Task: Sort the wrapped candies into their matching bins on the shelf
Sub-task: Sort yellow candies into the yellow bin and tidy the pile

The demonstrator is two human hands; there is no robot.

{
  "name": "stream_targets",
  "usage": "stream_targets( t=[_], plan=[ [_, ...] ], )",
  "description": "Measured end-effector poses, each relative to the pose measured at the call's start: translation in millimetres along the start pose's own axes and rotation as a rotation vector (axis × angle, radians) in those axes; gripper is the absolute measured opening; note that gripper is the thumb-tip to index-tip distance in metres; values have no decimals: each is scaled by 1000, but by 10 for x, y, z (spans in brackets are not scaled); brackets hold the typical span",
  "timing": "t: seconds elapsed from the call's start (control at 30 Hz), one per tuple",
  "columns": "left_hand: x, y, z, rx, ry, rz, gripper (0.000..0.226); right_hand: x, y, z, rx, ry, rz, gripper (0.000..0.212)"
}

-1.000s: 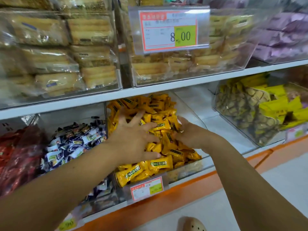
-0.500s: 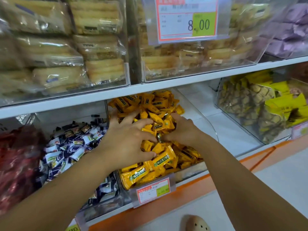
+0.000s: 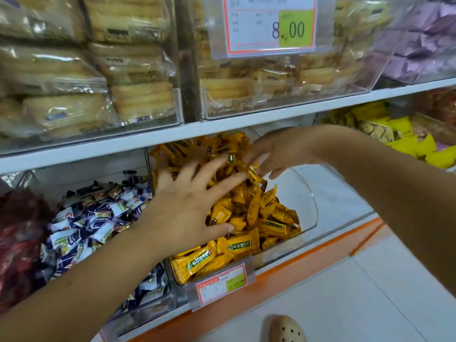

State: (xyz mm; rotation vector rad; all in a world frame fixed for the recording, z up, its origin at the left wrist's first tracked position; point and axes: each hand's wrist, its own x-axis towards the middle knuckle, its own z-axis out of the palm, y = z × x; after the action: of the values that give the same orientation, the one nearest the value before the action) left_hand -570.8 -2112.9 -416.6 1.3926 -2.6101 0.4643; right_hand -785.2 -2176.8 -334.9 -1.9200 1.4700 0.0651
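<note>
A clear plastic bin (image 3: 306, 218) on the lower shelf holds a heap of orange-yellow wrapped candies (image 3: 261, 218). My left hand (image 3: 190, 206) lies spread on the left side of the heap, fingers straight, holding nothing. My right hand (image 3: 278, 151) hovers over the back of the heap with relaxed, straight fingers whose tips touch the top candies. To the left, a second bin holds blue-and-white wrapped candies (image 3: 91, 223). Dark red wrapped candies (image 3: 19, 238) fill the far-left bin.
The upper shelf carries clear bins of bagged biscuits (image 3: 128, 70) and a price tag reading 8.00 (image 3: 271, 25). Purple packets (image 3: 419, 40) sit top right, yellow packets (image 3: 399, 134) lower right. A price label (image 3: 222, 282) hangs off the orange bin. A beige shoe (image 3: 286, 329) stands on the tiled floor.
Both hands have lifted and opened from the heap. The right hand moved up and back, the left spread wider. The camera moved closer to the shelf.
</note>
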Motion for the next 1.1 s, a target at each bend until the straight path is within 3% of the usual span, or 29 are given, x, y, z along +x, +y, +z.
stream_targets(
  t=[0.13, 0.33, 0.43, 0.57, 0.7, 0.9, 1.1],
  plan=[
    [91, 37, -28, 13, -65, 228, 53, -97, -5, 29, -346, -60, 161, 35],
    [155, 198, 4, 1, -256, 236, 50, 115, 34, 525, -316, 19, 240, 34],
    [75, 50, -17, 21, -297, 211, 55, 205, 178, 565, -160, 50, 310, 42],
    [-59, -58, -32, -43, -267, 182, 66, 218, 345, 597, 167, 22, 333, 68],
    [-107, -24, -60, -105, -232, 128, 62, 199, 423, 856, 189, 53, 278, 95],
    [-101, -28, -28, -130, -232, 103, 59, 351, 469, 909, 617, 103, 293, 103],
    [-87, -13, -15, -159, -210, 99, 54, 398, 444, 947, 607, 221, 283, 92]
  ],
)
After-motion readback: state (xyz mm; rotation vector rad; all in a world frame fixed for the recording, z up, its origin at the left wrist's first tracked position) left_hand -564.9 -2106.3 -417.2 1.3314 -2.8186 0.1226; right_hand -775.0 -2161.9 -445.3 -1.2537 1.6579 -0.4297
